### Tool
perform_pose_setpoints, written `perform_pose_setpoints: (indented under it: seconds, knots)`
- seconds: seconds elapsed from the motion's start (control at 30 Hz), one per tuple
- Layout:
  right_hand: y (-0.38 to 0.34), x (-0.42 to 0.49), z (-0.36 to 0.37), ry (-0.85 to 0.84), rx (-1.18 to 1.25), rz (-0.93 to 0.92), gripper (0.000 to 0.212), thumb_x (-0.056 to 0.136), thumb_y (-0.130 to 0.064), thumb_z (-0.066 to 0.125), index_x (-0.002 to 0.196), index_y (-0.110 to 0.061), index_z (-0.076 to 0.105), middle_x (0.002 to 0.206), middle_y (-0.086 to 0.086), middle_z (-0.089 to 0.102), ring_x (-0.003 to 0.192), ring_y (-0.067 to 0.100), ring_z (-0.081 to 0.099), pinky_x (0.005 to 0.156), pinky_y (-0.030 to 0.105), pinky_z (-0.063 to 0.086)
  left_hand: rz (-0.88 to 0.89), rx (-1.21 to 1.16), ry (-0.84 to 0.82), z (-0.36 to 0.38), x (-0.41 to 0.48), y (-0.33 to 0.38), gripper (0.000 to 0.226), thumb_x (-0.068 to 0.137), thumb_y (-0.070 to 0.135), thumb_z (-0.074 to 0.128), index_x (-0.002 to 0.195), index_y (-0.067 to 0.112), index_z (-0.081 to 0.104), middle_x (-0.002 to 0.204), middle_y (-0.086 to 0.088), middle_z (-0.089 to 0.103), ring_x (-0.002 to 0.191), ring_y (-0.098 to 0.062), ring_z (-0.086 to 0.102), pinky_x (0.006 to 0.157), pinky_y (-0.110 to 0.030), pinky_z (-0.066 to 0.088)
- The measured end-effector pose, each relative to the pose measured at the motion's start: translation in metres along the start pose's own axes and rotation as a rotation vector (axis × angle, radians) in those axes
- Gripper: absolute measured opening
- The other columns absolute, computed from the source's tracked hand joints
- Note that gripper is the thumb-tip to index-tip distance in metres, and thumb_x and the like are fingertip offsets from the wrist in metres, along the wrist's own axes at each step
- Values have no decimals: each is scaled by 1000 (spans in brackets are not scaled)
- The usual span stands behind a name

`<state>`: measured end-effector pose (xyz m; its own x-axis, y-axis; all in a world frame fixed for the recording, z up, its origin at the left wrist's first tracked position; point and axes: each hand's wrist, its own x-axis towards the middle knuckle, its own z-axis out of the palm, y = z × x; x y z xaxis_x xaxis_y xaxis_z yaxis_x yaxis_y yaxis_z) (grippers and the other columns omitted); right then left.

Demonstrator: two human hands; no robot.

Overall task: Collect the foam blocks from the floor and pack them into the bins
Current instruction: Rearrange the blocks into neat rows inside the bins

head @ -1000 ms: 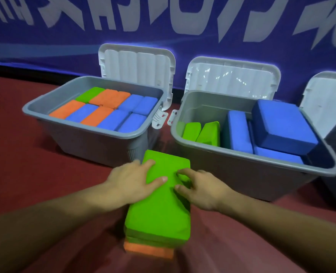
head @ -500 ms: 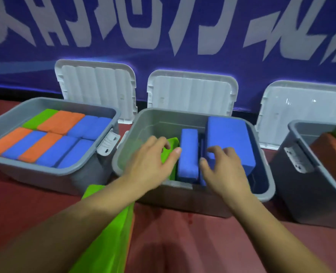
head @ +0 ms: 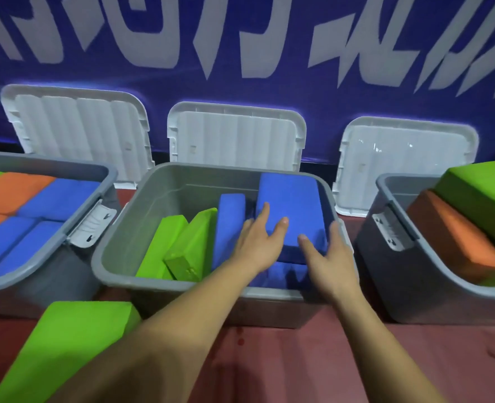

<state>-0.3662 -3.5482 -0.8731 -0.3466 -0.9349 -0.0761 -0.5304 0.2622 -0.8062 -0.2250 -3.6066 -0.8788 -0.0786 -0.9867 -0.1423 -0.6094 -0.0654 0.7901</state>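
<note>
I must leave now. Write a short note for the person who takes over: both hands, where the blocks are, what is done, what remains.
Left hand: open, resting on the flat blue block in the middle bin.
Right hand: open, at that block's near right corner, no grip.
Done: left bin is packed in a flat layer.
Middle bin: two green blocks lean loosely, a blue one stands on edge.
Left: tidy the middle bin, then pack the green block on the floor.
</note>
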Motion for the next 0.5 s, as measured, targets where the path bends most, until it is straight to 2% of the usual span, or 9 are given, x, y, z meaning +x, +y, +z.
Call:
perform_pose_setpoints:
  seconds: [0.07,0.13,0.17,0.2,0.3,0.37,0.43,0.47,0.5]
  knots:
    - [-10,-7,-1,-4,58,62,84,93,-60,58,161,-23,26,162,11,29,139,27,44,108,25,38,-4,-1,27,-8,-9,1,70,99,65,40,160,41,15,156,-12,29,144,-27,36,114,-36,29]
    - [-25,-19,5,-53,101,100,68,96,-53,60,153,-21,39,150,11,34,102,22,57,74,0,42,25,11,86,-28,-24,0,70,97,66,43,159,44,18,144,-7,31,135,-26,46,110,-34,34]
    - [-34,-26,11,-71,117,110,58,96,-50,61,144,-22,45,141,11,35,87,16,55,59,1,41,49,19,118,-42,-33,-2,71,96,66,45,158,44,19,137,-4,31,129,-25,49,108,-33,37]
    - [-45,-34,18,-72,130,93,50,96,-49,63,136,-23,48,135,10,38,84,15,54,56,5,40,84,41,152,-57,-42,-6,72,95,65,48,158,43,20,131,-2,30,125,-25,51,107,-32,39]
    - [-77,-53,53,-28,204,-93,47,90,-53,68,124,-28,45,130,4,53,109,21,59,78,21,44,150,117,258,-109,-76,-28,79,89,69,50,157,42,23,123,2,24,119,-24,50,107,-35,42]
    - [-100,-64,79,-88,263,-151,56,85,-64,67,127,-39,39,130,-3,57,111,12,62,90,31,49,134,120,343,-147,-99,-48,83,82,74,45,156,43,26,119,5,22,120,-22,48,110,-35,41]
    - [-122,-82,102,-208,292,-202,64,87,-63,67,138,-41,34,130,-15,51,104,-12,58,91,16,46,125,130,418,-183,-124,-74,86,79,77,42,156,40,30,119,4,24,121,-17,46,113,-28,36]
    - [-131,-91,112,-271,289,-230,70,87,-61,67,144,-40,34,131,-19,49,103,-16,55,92,13,44,120,131,446,-197,-138,-88,87,78,78,40,156,39,31,120,3,26,120,-13,44,113,-22,32]
    - [-136,-100,123,-330,281,-255,77,82,-63,68,147,-39,34,134,-22,49,109,-13,55,99,16,43,111,127,468,-209,-153,-102,88,78,78,40,156,38,32,121,2,28,119,-9,43,111,-15,28]
